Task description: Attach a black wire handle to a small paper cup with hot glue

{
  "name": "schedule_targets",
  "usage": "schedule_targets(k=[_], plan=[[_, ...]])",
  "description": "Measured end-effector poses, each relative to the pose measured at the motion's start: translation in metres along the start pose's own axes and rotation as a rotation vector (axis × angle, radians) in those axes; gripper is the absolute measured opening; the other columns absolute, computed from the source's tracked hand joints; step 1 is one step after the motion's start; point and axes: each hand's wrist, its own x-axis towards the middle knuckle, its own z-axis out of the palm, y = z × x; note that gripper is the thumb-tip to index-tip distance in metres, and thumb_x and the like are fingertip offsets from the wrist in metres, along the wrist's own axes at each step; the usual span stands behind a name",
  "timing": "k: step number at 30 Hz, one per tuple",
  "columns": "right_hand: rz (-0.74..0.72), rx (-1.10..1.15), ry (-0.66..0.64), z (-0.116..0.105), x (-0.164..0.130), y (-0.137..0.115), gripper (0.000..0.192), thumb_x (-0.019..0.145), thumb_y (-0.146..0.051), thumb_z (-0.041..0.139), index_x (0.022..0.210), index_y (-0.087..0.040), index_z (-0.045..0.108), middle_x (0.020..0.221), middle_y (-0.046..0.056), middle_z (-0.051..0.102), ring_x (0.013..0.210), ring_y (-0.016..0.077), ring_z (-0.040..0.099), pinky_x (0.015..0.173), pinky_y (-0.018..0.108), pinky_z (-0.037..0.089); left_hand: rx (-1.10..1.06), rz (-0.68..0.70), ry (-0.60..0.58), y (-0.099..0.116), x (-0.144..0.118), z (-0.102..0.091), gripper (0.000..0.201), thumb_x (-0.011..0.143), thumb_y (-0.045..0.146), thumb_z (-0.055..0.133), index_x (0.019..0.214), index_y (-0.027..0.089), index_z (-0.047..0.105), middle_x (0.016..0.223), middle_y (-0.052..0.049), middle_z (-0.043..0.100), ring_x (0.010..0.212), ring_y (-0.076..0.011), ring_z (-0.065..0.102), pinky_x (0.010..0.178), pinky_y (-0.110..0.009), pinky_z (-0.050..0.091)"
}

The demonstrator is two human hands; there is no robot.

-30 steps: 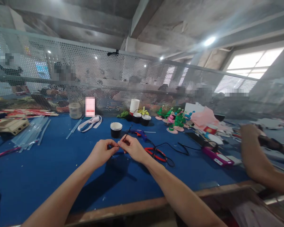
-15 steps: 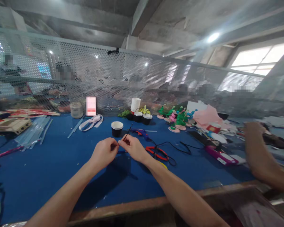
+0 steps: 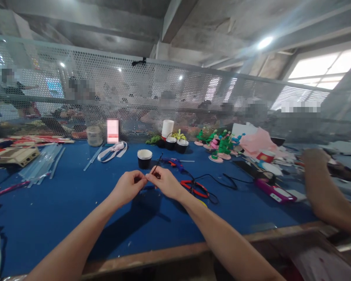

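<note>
My right hand point(image 3: 166, 182) pinches a thin black wire point(image 3: 158, 163), which sticks up past its fingers. Closed in a pinch too, my left hand point(image 3: 130, 186) meets the right one fingertip to fingertip, at the wire's lower end. That end is hidden by the fingers. Just beyond them stands a small black cup with a white inside point(image 3: 144, 159). A blue glue gun point(image 3: 175, 164) lies behind my right hand. Red-handled pliers point(image 3: 195, 189) rest to the right of it, partly covered by my forearm.
Two black cups with thin handles point(image 3: 181, 146) stand at the back by stacked white cups point(image 3: 167, 128). Glue sticks point(image 3: 42, 164) lie left; small green trees point(image 3: 224, 148) stand right. A black cable point(image 3: 213, 178) crosses the table. Another person's arm point(image 3: 318, 187) reaches in at far right.
My hands stay almost in place, with the fingertips still together and the black wire slightly shifted. The other person's arm at the right has moved a little.
</note>
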Motion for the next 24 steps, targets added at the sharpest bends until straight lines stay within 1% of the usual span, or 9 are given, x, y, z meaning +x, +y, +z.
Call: schedule_targets(k=[2,5,9,12,16,20,22,24], plan=[[0.001,0.012,-0.007,-0.0003,0.0002,0.0003,0.019,0.074,-0.033,0.047,0.064,-0.016,0.045,0.054,-0.003,0.047,0.043,0.0074,0.043,0.044,0.021,0.033,-0.057,-0.022,-0.010,0.0014,-0.0001,-0.0005,0.025,0.067,0.038,0.045,0.057,0.015,0.047,0.046,0.005,0.039,0.043,-0.0070,0.031,0.040,-0.019,0.022],[-0.005,0.004,0.018,-0.0002,0.0003,0.0005,0.019,0.073,-0.033,0.048,0.064,-0.016,0.046,0.054,-0.003,0.048,0.044,0.0075,0.043,0.044,0.020,0.033,-0.108,-0.041,-0.013,0.0032,-0.0009,-0.0006,0.024,0.066,0.037,0.046,0.057,0.015,0.047,0.046,0.006,0.038,0.042,-0.0063,0.029,0.039,-0.018,0.022],[-0.001,-0.007,0.048,0.0012,0.0005,0.0003,0.017,0.073,-0.031,0.049,0.064,-0.016,0.047,0.054,-0.003,0.049,0.046,0.0080,0.043,0.044,0.020,0.034,-0.134,-0.063,-0.014,0.0015,-0.0008,0.0011,0.019,0.063,0.033,0.049,0.059,0.015,0.049,0.045,0.006,0.040,0.041,-0.0059,0.030,0.038,-0.018,0.022],[0.002,0.000,0.053,0.0028,0.0004,0.0001,0.017,0.073,-0.031,0.049,0.064,-0.016,0.047,0.055,-0.002,0.049,0.047,0.0084,0.043,0.045,0.020,0.035,-0.115,-0.069,0.016,-0.0004,-0.0001,0.0025,0.016,0.061,0.031,0.051,0.060,0.015,0.049,0.045,0.006,0.042,0.040,-0.0063,0.033,0.039,-0.018,0.023],[0.016,0.059,0.031,0.0025,-0.0003,-0.0007,0.019,0.072,-0.033,0.049,0.064,-0.016,0.047,0.057,-0.002,0.049,0.048,0.0084,0.044,0.044,0.021,0.036,-0.097,-0.054,0.019,0.0005,-0.0004,0.0028,0.016,0.061,0.031,0.051,0.057,0.015,0.049,0.043,0.006,0.041,0.040,-0.0063,0.033,0.039,-0.018,0.023],[0.009,0.200,-0.040,-0.0007,-0.0011,-0.0021,0.018,0.072,-0.033,0.049,0.069,-0.016,0.046,0.061,-0.003,0.049,0.046,0.0071,0.044,0.044,0.020,0.038,-0.172,-0.060,-0.018,0.0026,-0.0020,0.0031,0.015,0.061,0.029,0.051,0.057,0.015,0.049,0.042,0.007,0.039,0.039,-0.0056,0.030,0.038,-0.018,0.022],[0.007,0.203,-0.044,-0.0014,-0.0013,-0.0014,0.018,0.072,-0.033,0.049,0.068,-0.016,0.045,0.059,-0.003,0.048,0.045,0.0069,0.043,0.044,0.020,0.038,-0.184,-0.060,-0.027,0.0028,-0.0024,0.0035,0.014,0.061,0.028,0.050,0.058,0.015,0.049,0.042,0.007,0.039,0.039,-0.0056,0.030,0.038,-0.018,0.022],[0.000,0.151,-0.005,-0.0009,-0.0013,0.0003,0.018,0.072,-0.034,0.049,0.067,-0.016,0.045,0.057,-0.003,0.047,0.045,0.0073,0.043,0.044,0.020,0.037,-0.148,-0.038,-0.011,0.0024,-0.0023,0.0039,0.014,0.061,0.028,0.050,0.059,0.015,0.050,0.044,0.006,0.041,0.040,-0.0059,0.031,0.038,-0.018,0.023]])
